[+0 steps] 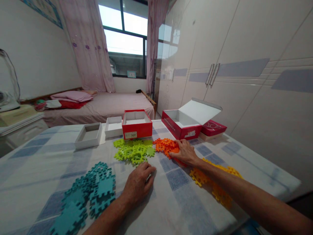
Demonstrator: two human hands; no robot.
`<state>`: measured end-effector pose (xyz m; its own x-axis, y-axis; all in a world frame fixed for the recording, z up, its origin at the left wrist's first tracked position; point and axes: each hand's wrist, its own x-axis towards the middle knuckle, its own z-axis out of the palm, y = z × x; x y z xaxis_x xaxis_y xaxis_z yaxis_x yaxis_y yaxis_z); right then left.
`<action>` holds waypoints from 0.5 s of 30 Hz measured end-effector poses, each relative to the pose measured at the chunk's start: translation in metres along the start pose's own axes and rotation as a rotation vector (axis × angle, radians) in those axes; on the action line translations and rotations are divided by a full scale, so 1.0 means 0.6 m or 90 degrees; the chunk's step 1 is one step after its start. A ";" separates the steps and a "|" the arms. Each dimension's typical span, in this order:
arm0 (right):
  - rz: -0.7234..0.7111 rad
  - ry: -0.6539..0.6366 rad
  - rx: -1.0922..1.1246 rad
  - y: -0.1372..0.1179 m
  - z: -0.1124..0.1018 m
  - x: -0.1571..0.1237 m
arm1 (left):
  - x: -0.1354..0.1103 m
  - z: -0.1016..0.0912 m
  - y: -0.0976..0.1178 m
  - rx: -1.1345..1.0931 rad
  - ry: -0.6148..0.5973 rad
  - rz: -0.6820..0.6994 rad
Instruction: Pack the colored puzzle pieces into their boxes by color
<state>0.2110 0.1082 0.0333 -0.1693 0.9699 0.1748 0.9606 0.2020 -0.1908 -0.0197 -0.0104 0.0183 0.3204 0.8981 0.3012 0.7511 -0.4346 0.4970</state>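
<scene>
My right hand [186, 152] reaches across the table to a heap of orange interlocking plastic pieces [164, 145], its fingers and thumb closed around some at the heap's right side. The palm hides part of them. My left hand [140, 180] rests on the cloth with curled fingers, just in front of a pile of lime-green interlocking pieces [134, 151]; I see nothing in it. Teal pieces [102, 186] lie to the left of that hand, some overlapping. Yellow pieces [199, 178] are spread beneath my right forearm, which covers many of them.
Behind the piles stand a red box [137, 130], two shallow white trays [88, 143] [113, 127] and a dark red box [181, 130] with its white-lined lid raised. A flat crimson box [214, 128] sits beside it. A checked cloth covers the table [181, 202]. Beyond is a bed [122, 104].
</scene>
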 end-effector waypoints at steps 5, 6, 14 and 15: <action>-0.005 -0.070 -0.025 -0.004 -0.006 0.009 | 0.000 -0.004 0.003 0.003 -0.008 -0.003; -0.010 -0.083 -0.029 -0.004 -0.007 0.010 | 0.000 -0.004 0.003 0.003 -0.007 -0.002; -0.013 -0.025 0.031 0.000 -0.005 0.016 | 0.002 0.000 -0.003 -0.003 -0.005 0.000; -0.008 -0.022 0.051 0.001 -0.004 0.017 | 0.002 0.001 -0.003 -0.001 -0.005 -0.001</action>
<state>0.2106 0.1181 0.0373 -0.1896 0.9712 0.1446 0.9378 0.2227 -0.2662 -0.0208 -0.0084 0.0174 0.3242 0.8990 0.2944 0.7500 -0.4340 0.4991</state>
